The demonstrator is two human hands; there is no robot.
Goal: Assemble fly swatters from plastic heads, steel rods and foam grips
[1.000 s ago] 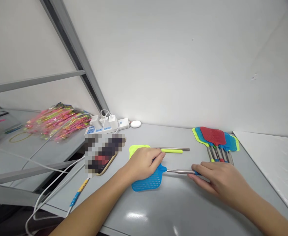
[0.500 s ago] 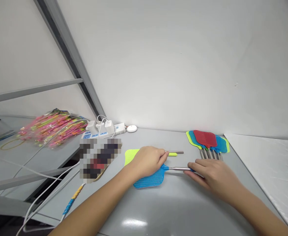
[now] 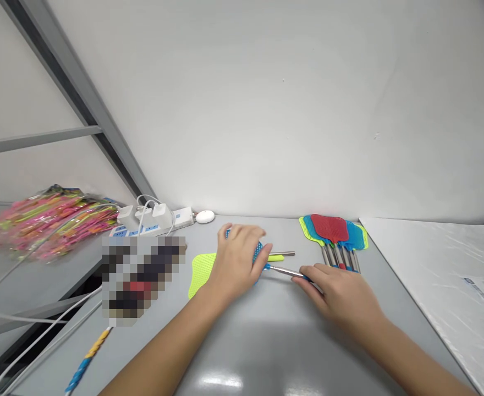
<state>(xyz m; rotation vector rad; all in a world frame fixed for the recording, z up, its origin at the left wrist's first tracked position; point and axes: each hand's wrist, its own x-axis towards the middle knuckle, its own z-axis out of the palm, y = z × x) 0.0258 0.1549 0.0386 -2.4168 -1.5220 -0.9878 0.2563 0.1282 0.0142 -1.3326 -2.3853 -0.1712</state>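
A blue fly swatter (image 3: 285, 271) with a silver metal shaft spans both hands. My left hand (image 3: 237, 256) is wrapped over its mesh head, and bits of blue show between the fingers and thumb. At the other end, my right hand (image 3: 333, 286) is closed round the handle, hiding most of it. Under and beside my left hand lies a lime-green fly swatter (image 3: 202, 270) flat on the table, partly covered. A silver rod (image 3: 289, 253) and a lime-green handle end stick out to the right of that hand.
Red, blue and green fly swatters (image 3: 330, 227) lie fanned together at the back right. A white wrapped sheet (image 3: 435, 264) is on the right. Left are a power strip (image 3: 183, 218), cables, a pixelated object (image 3: 143, 280) and bagged colourful items (image 3: 56, 223).
My left hand has shifted from above the blue swatter's head to gripping it, and the head has tilted up. My right hand keeps its hold. The view has turned slightly right.
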